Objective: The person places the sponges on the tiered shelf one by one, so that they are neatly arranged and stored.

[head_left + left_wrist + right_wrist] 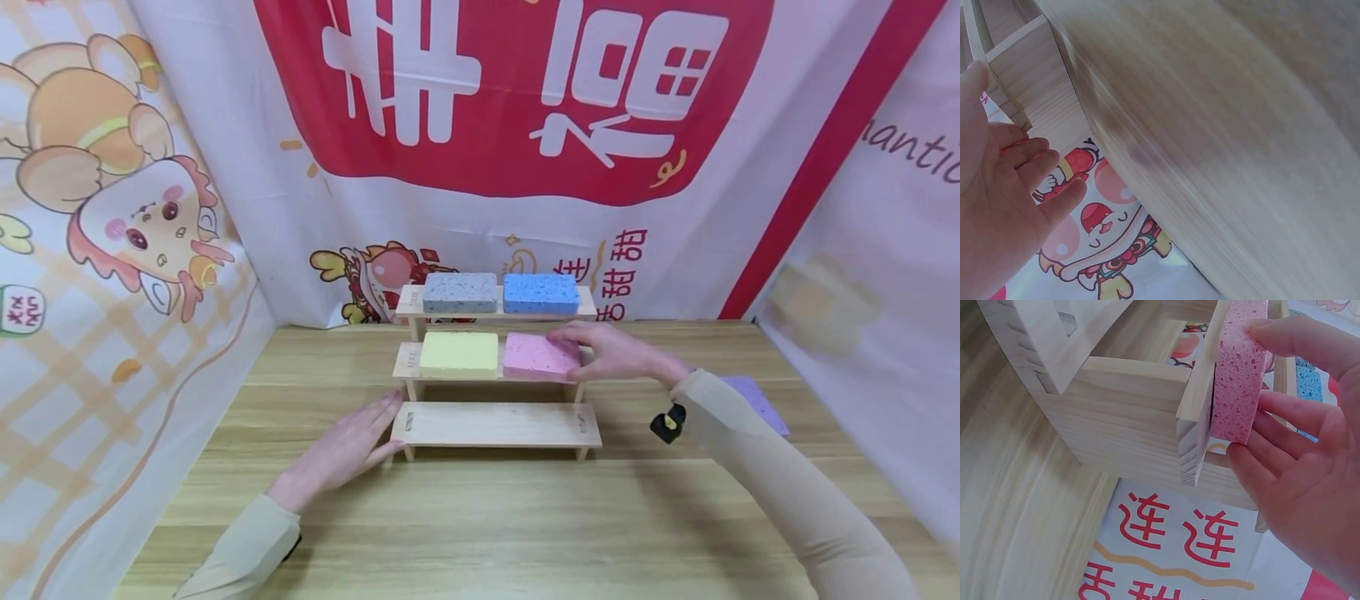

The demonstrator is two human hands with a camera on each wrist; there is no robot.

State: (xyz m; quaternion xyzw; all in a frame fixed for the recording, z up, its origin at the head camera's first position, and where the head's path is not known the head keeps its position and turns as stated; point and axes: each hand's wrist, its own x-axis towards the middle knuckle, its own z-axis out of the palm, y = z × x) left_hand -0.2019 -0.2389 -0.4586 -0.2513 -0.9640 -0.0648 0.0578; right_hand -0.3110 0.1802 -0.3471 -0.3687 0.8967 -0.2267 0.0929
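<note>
- Right hand [609, 350] grasps the right end of the pink sponge [534, 357], thumb against one broad face, fingers along the opposite side and edge
- Left hand [348, 446] grips nothing; its fingers are extended and slightly spread, at the left end of the wooden rack [407, 360], beside the bottom tier [495, 425]
- Pink sponge is at the right of the rack's middle tier, just beside the yellow sponge [459, 352], a narrow gap between them
- Grey sponge [460, 293] and blue sponge [541, 294] lie on the top tier, grey on the left, blue on the right
- Purple sponge [757, 404] lies on the table [487, 517] at the far right, partly hidden by the right sleeve [772, 475]
- Printed cloth [517, 158] with a large red patch hangs behind the rack
</note>
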